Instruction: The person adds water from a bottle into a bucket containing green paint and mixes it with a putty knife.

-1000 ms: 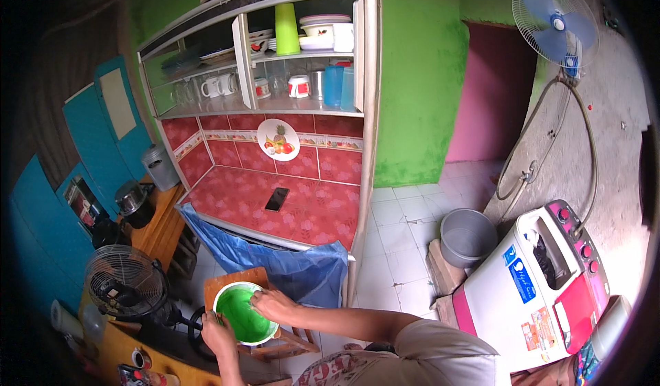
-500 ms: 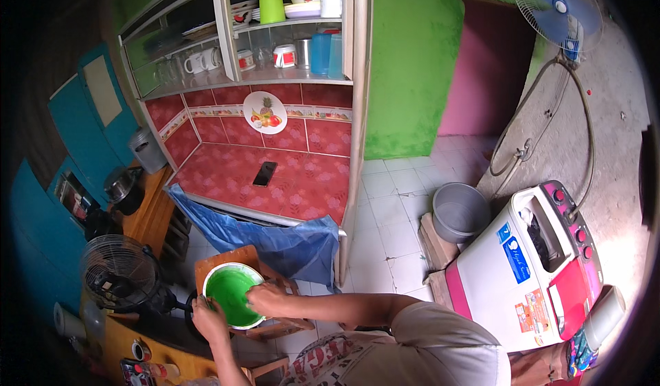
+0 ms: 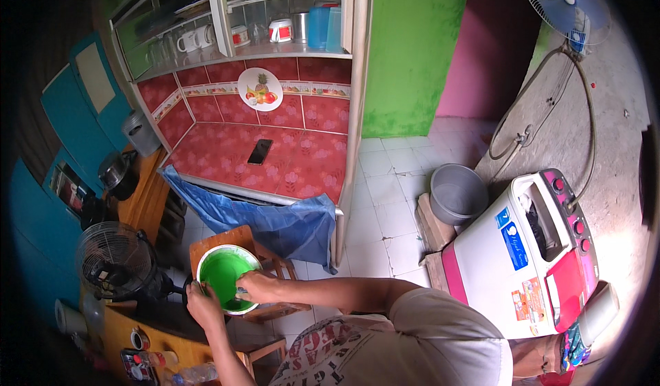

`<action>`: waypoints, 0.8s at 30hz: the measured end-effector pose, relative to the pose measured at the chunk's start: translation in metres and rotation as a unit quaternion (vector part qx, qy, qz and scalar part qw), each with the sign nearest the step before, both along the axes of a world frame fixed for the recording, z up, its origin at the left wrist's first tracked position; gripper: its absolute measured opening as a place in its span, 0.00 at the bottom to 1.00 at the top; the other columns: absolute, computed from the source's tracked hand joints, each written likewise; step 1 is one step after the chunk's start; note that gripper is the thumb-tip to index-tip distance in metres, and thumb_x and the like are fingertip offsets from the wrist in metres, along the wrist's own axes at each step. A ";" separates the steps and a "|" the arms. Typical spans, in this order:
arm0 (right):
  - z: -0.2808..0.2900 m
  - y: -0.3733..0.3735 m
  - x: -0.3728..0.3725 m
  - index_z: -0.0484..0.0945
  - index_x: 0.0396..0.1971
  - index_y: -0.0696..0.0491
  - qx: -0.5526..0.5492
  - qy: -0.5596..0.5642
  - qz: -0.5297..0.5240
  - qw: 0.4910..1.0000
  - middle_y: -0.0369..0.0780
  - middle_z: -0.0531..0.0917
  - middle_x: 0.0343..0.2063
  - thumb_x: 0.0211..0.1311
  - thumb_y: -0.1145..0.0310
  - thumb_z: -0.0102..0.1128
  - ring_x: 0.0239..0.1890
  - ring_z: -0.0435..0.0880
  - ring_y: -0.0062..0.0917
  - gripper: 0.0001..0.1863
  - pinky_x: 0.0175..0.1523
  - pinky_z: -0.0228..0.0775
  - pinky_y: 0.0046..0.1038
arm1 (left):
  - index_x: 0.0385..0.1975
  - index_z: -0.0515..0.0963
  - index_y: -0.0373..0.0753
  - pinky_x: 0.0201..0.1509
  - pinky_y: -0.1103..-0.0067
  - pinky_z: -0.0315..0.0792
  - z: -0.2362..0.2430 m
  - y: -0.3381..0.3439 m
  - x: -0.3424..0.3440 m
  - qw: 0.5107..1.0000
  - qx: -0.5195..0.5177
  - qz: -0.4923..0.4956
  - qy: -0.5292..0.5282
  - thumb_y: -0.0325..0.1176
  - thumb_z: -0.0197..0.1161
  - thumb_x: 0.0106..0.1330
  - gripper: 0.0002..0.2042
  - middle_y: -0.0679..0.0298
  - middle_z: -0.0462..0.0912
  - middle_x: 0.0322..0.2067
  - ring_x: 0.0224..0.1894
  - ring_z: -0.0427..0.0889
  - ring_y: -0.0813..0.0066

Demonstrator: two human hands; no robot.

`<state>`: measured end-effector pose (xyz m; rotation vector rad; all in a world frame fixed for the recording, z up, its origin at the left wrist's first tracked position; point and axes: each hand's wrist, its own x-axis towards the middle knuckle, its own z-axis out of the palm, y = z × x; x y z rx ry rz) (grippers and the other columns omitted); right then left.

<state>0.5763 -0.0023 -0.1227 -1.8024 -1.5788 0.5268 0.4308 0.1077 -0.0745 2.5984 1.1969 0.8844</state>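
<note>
A round white-rimmed tub [image 3: 229, 311] with a bright green mixture [image 3: 224, 273] inside stands on a wooden chair [image 3: 237, 239]. Around the tub's near left rim, my left hand [image 3: 204, 306] is closed. My right hand [image 3: 258, 287] reaches over the right side, its fingers curled just above the green mixture. Something small shows at those fingertips, too small and hidden to name. Green smears mark the inner wall near the rim.
Left of the tub, a black standing fan [image 3: 115, 261] is close to my left arm, by a wooden table [image 3: 117, 331] with bottles. Ahead, a phone [image 3: 260, 151] lies on the red tiled counter [image 3: 213, 153]. A grey bucket [image 3: 458, 195] and washing machine [image 3: 485, 269] stand right.
My right hand has moved slightly left and up inside the tub, its fingers now showing more. The left hand keeps its hold on the rim. The whole view has shifted a little.
</note>
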 end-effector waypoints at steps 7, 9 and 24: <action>0.003 -0.004 0.011 0.82 0.38 0.62 -0.067 -0.119 -0.033 0.990 0.53 0.85 0.38 0.63 0.62 0.64 0.41 0.86 0.49 0.16 0.48 0.79 0.46 | 0.34 0.76 0.28 0.38 0.57 0.76 0.002 0.000 -0.002 1.000 0.000 -0.004 -0.001 0.27 0.62 0.63 0.07 0.44 0.79 0.38 0.38 0.82 0.40; 0.008 -0.007 0.018 0.82 0.37 0.62 -0.063 -0.149 -0.048 0.986 0.53 0.85 0.37 0.64 0.63 0.62 0.39 0.86 0.49 0.15 0.46 0.79 0.47 | 0.35 0.76 0.28 0.38 0.57 0.76 0.001 0.002 -0.002 1.000 -0.005 -0.001 0.007 0.26 0.62 0.63 0.07 0.44 0.80 0.38 0.38 0.82 0.41; 0.013 0.001 0.023 0.81 0.36 0.62 0.069 -0.242 -0.071 0.965 0.50 0.84 0.36 0.59 0.70 0.58 0.38 0.86 0.42 0.11 0.38 0.82 0.39 | 0.39 0.79 0.29 0.41 0.59 0.78 0.001 0.004 -0.003 1.000 0.000 0.014 0.025 0.27 0.62 0.64 0.08 0.43 0.82 0.43 0.40 0.83 0.43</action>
